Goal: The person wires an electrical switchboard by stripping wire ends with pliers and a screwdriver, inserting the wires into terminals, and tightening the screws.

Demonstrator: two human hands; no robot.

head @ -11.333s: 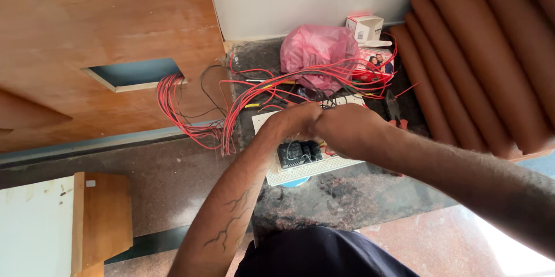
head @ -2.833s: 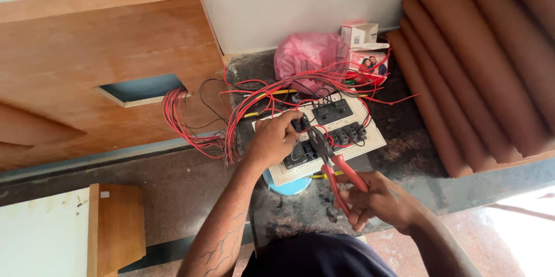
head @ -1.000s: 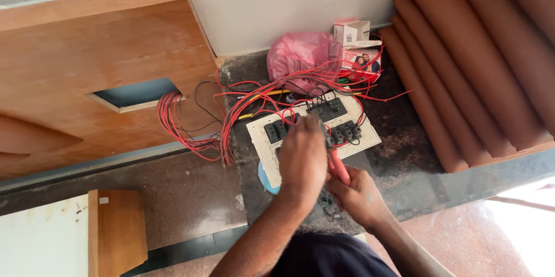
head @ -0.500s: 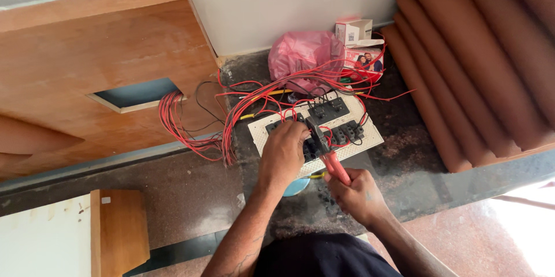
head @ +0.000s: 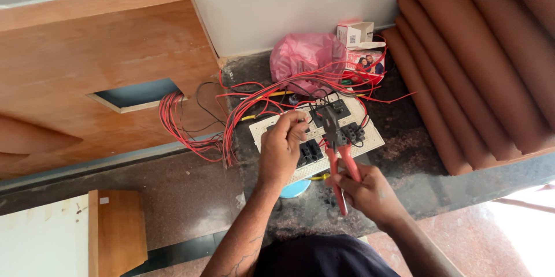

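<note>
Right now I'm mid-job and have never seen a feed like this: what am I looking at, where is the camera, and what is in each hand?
This is one picture from a camera worn on a person's head, looking down at their own two bare hands; there is no machine. The left hand rests on a pale switch plate that lies back-up on a dark stone counter, fingers pinching at the wiring on its upper left part. The right hand grips red-handled pliers, whose dark nose points up onto the black switch modules. A bundle of red wires runs from the plate toward a rectangular cut-out in the wooden panel on the left. Behind the plate sit a pink plastic bag and small cardboard boxes. Brown rolled cushions lie to the right.
</note>
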